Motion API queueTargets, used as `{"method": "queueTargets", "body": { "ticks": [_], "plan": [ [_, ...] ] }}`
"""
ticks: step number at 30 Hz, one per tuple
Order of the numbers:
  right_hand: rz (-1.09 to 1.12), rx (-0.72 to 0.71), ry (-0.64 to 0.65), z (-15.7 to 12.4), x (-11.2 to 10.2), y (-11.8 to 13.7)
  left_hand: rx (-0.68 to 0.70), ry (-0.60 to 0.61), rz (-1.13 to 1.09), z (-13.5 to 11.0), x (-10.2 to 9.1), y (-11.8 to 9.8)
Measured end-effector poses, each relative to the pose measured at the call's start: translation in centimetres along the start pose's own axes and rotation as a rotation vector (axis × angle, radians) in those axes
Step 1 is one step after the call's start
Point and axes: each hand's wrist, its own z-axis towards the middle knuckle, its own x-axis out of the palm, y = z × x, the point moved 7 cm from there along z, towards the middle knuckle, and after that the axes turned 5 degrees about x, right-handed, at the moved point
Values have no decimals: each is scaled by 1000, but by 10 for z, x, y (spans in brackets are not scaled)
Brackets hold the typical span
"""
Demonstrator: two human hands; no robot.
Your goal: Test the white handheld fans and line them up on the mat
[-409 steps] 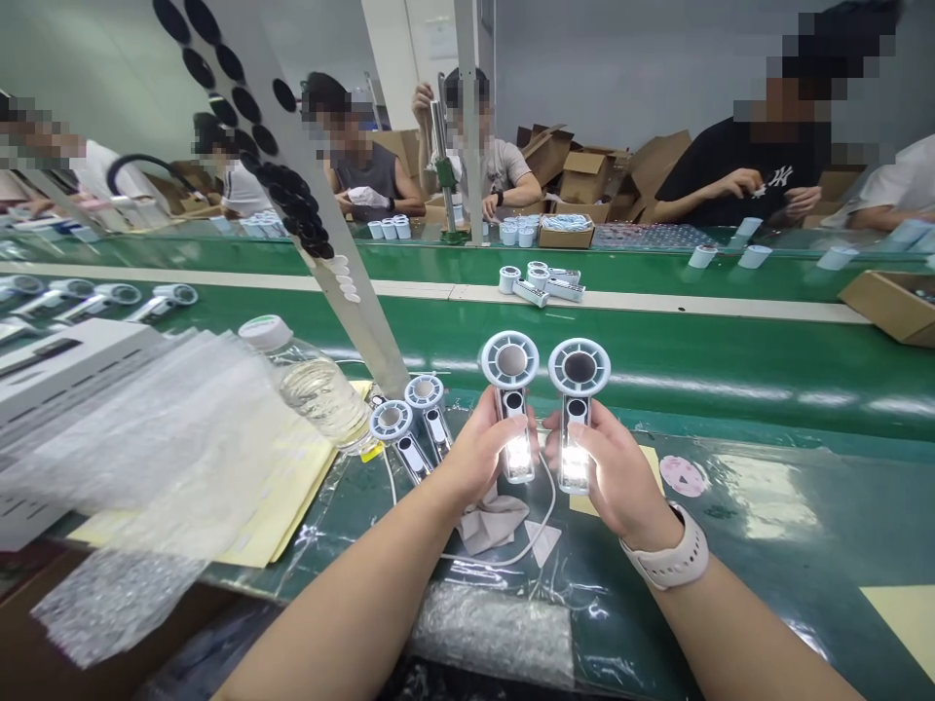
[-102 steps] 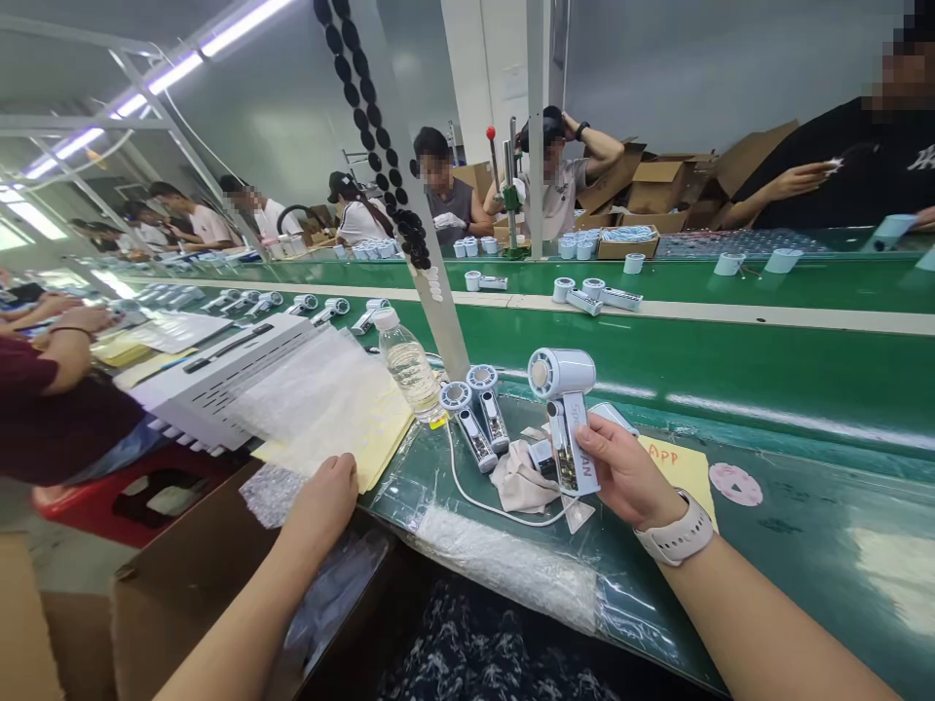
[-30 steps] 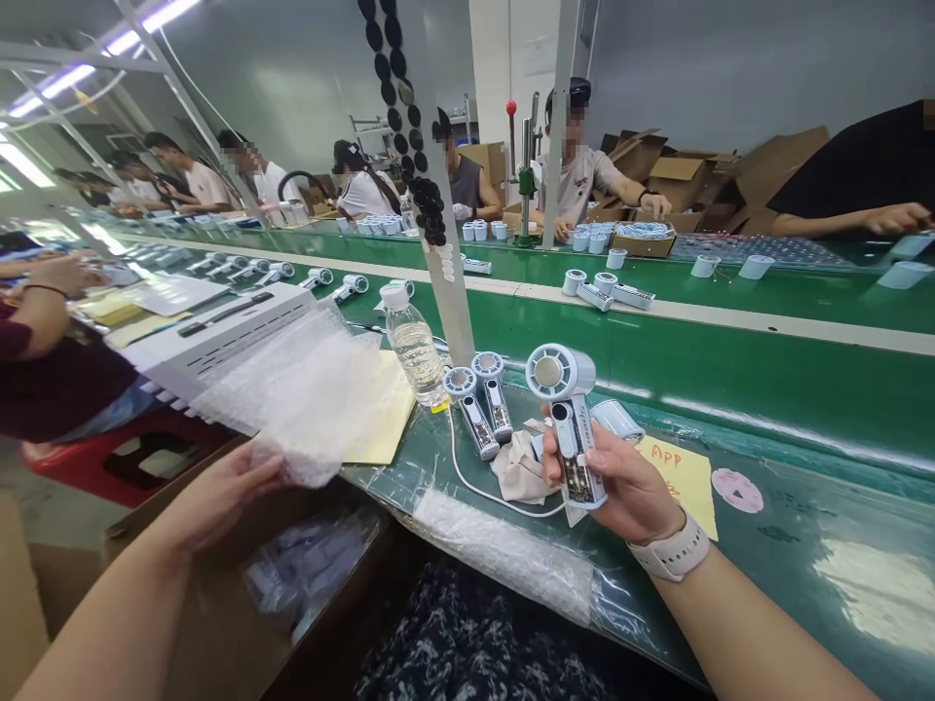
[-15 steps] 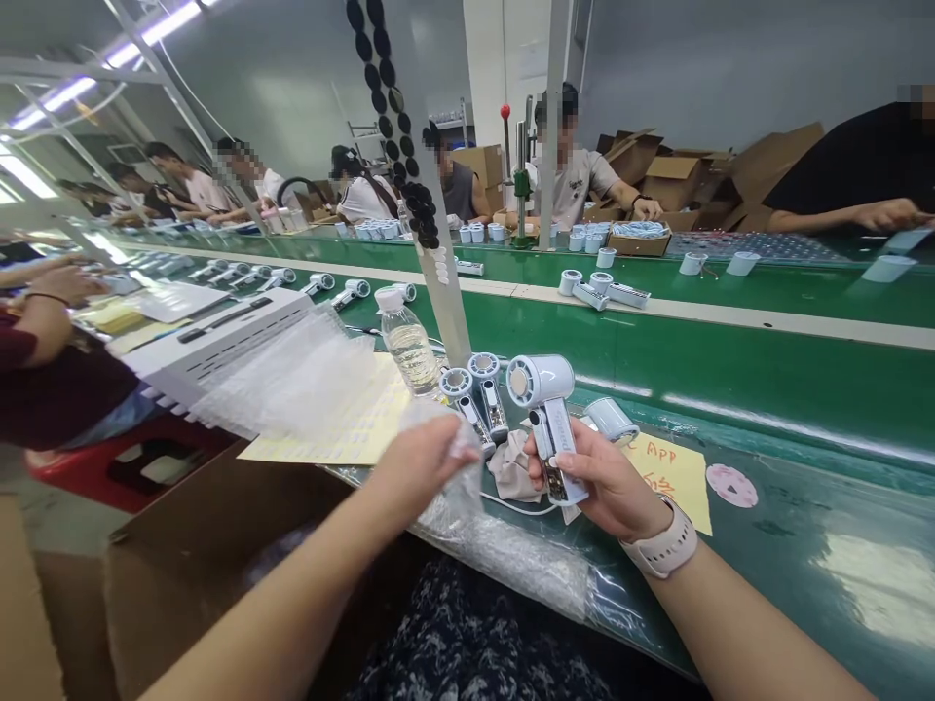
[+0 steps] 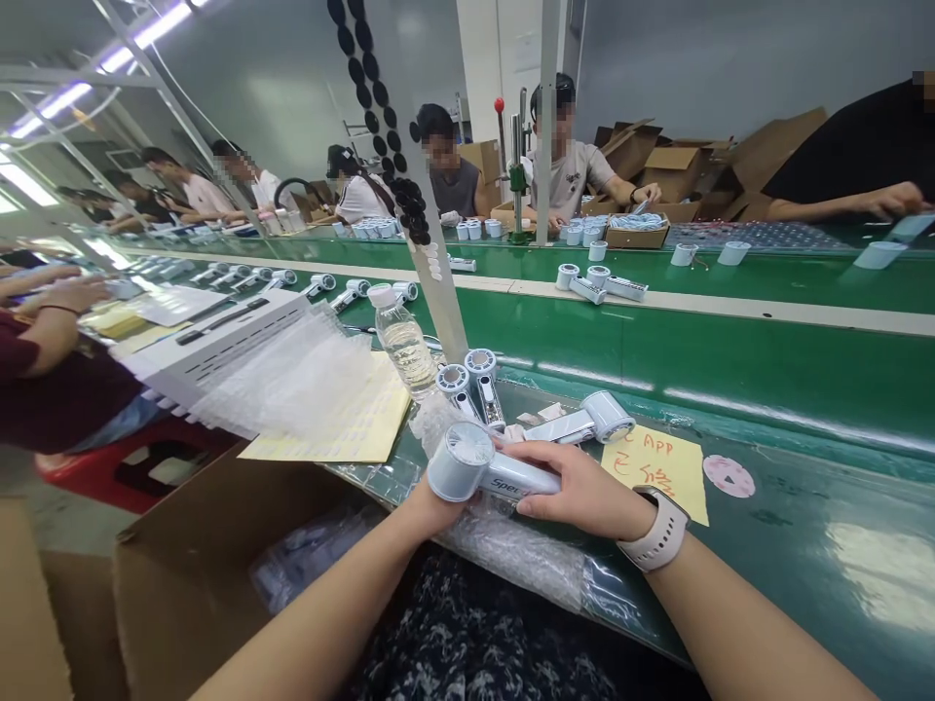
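Observation:
A pale blue handheld fan lies sideways across both hands, its round head to the left and "Sper" printed on the handle. My right hand is wrapped over the handle. My left hand is under the fan head, its fingers hidden. A clear bubble-wrap sheet lies beneath the fan and rises behind the head. Another pale blue fan lies on the belt past my right hand. Two fans with exposed innards stand just beyond the fan head.
A green conveyor belt runs across the view, with a yellow note and a pink sticker on it. At left are a water bottle, a white box and yellow paper. Co-workers sit beyond the belt. A cardboard box stands below.
The fan has swung from upright in my right hand to lying sideways, its head moved left and down to my left hand. The bubble-wrap sheet now lies beneath it.

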Motion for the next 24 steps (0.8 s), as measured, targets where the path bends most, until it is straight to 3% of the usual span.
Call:
{"method": "queueTargets", "body": {
  "ticks": [7, 11, 14, 17, 20, 24],
  "plan": [
    [-171, 82, -29, -1, -12, 1, -242, -111, -568, -3, -15, 9],
    [-315, 154, -121, 1, -21, -4, -329, -178, -602, -5, -28, 17],
    [-451, 98, -127, 2, -14, -3, -292, -209, -535, -1, -36, 16],
    [-630, 62, -114, 2, 1, -2, -141, -185, -314, 2, -42, -3],
    [-793, 96, -125, 2, 14, -4, 117, -149, 93, -2, -45, -38],
    [-879, 65, -157, 0, 27, 3, 547, -9, 659, -23, -19, -86]
  ]
}}
